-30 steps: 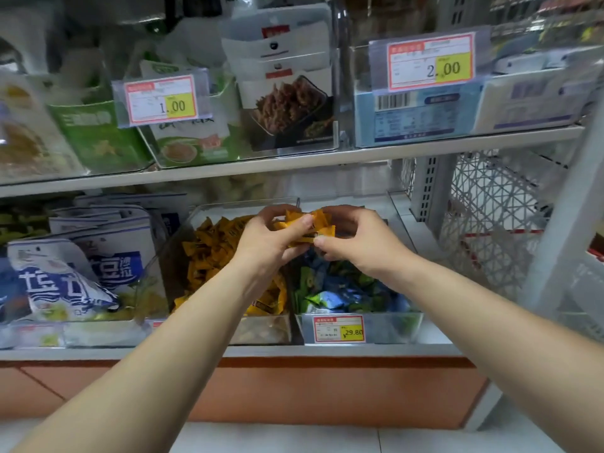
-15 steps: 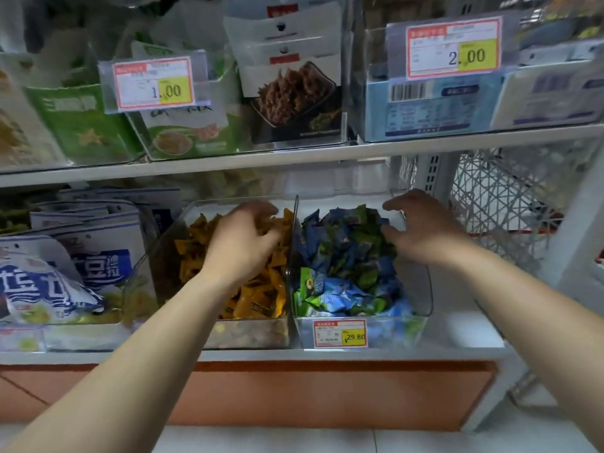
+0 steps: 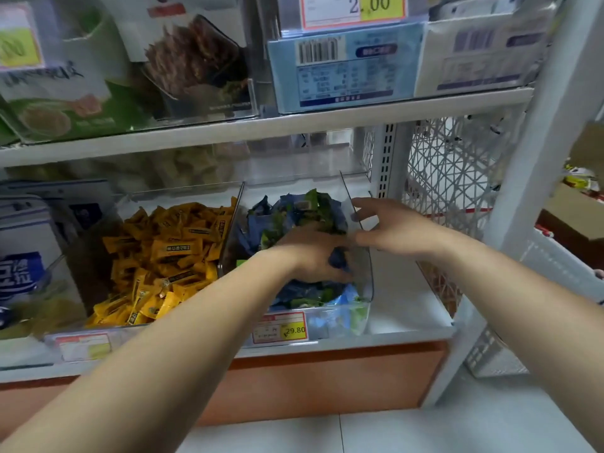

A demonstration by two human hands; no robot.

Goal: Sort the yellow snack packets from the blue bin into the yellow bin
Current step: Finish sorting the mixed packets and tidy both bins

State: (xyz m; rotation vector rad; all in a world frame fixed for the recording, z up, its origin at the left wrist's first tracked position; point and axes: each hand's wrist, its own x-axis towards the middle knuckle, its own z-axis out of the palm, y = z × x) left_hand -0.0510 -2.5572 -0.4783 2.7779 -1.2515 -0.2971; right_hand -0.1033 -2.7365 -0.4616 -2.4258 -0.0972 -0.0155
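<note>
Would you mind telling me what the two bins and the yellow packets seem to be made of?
Blue bin: clear rigid plastic, glossy; the blue packets inside show through its walls. Yellow bin: seemingly the same, equally see-through. Yellow packets: thin glossy film, probably plastic; crinkled, with light glinting off them.

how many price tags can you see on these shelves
4. The 2.00 tag top centre, a blurred tag top left, a faded tag on the yellow bin front, the 29.80 tag on the blue bin front. Others may be hidden.
</note>
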